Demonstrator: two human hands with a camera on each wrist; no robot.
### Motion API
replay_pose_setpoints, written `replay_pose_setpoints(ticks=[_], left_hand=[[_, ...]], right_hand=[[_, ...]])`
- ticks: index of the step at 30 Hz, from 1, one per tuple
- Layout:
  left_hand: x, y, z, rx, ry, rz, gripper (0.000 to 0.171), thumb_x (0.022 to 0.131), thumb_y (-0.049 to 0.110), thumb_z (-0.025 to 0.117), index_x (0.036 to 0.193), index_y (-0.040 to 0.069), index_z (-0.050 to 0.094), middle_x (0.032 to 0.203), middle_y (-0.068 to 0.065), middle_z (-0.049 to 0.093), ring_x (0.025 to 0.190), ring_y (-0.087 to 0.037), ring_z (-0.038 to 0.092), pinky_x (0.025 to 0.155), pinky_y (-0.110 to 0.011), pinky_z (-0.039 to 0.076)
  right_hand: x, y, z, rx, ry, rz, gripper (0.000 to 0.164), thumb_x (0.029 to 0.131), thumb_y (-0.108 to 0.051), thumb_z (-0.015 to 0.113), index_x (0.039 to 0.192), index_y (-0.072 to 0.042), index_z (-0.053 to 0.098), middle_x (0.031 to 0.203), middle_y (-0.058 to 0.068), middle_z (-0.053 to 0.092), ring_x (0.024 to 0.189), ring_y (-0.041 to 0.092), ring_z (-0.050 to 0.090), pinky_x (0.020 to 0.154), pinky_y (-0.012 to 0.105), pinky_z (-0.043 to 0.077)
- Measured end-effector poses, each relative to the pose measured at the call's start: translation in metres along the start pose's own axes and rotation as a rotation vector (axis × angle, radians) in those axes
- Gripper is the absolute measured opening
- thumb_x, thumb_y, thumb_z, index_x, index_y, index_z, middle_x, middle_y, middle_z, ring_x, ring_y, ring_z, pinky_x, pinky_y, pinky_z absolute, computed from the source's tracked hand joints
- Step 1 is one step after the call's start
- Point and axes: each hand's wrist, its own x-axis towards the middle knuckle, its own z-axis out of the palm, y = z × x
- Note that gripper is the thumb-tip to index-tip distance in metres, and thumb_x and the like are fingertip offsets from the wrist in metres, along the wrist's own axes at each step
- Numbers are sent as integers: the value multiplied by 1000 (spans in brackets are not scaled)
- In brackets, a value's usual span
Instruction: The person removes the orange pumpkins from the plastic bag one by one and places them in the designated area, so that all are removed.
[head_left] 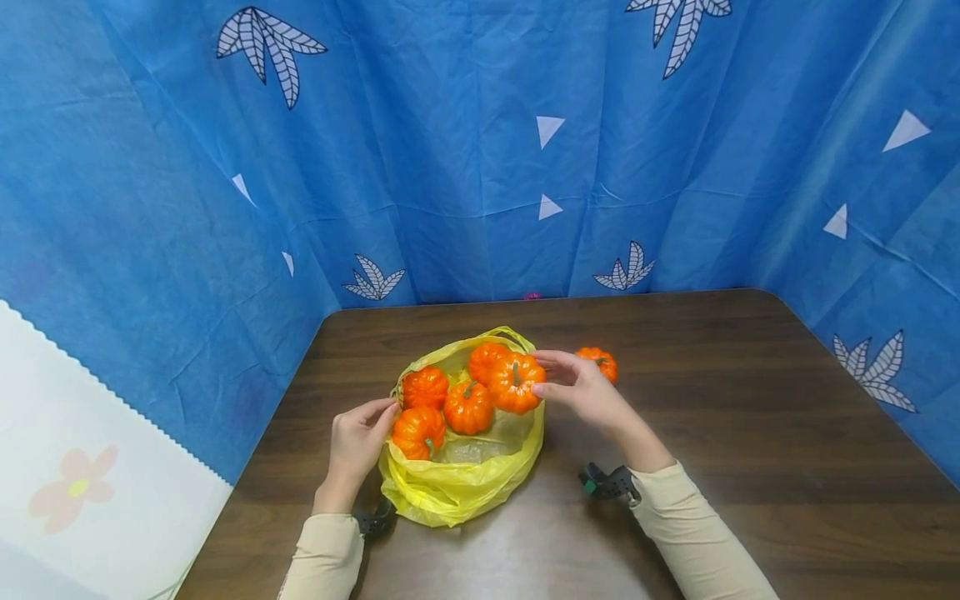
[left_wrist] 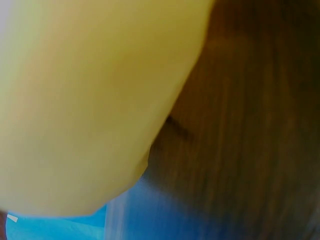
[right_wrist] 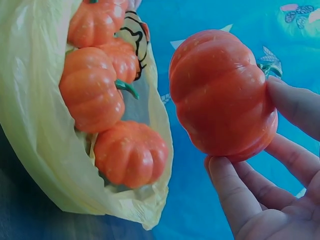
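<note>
A yellow plastic bag (head_left: 454,493) stands with its mouth spread on the table, and several small orange pumpkins (head_left: 468,408) lie inside. At the bag's left rim, my left hand (head_left: 354,450) pinches the edge between thumb and fingers. My right hand (head_left: 588,396) holds a glossy pumpkin (head_left: 516,383) with a green stem over the bag's right side. The right wrist view shows this pumpkin (right_wrist: 220,95) between thumb and fingertips, apart from the bag (right_wrist: 30,100). In the left wrist view a blurred pale surface hides the fingers.
Another orange pumpkin (head_left: 600,362) sits on the dark wooden table (head_left: 750,433), beyond my right hand and partly hidden by it. A blue patterned curtain (head_left: 480,167) hangs behind and beside the table. White cloth (head_left: 90,467) hangs at the left. Dark straps circle both wrists.
</note>
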Motion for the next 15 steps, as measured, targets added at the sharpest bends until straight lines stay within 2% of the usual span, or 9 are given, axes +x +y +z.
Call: replay_pose_setpoints(ticks=[6, 12, 15], left_hand=[[0, 0, 0, 5, 0, 5, 10, 81, -4, 79, 91, -3, 78, 87, -14, 78, 74, -26, 75, 75, -2, 49], [-1, 0, 1, 11, -1, 0, 10, 81, -4, 79, 91, -3, 78, 87, -14, 78, 73, -26, 75, 74, -1, 49], [0, 0, 0, 15, 2, 7, 11, 81, -4, 79, 91, -3, 78, 87, -14, 78, 74, -25, 75, 75, -1, 49]], right_hand=[[1, 2, -7, 28, 10, 9, 58, 90, -24, 76, 142, -10, 55, 138, 19, 60, 119, 35, 62, 93, 38, 59], [0, 4, -17, 47, 44, 30, 57, 92, -21, 74, 144, -9, 54, 138, 20, 59, 118, 36, 63, 94, 43, 58], [-1, 3, -23, 29, 69, 46, 58, 92, -24, 73, 145, -10, 53, 139, 20, 58, 120, 36, 61, 95, 41, 58]])
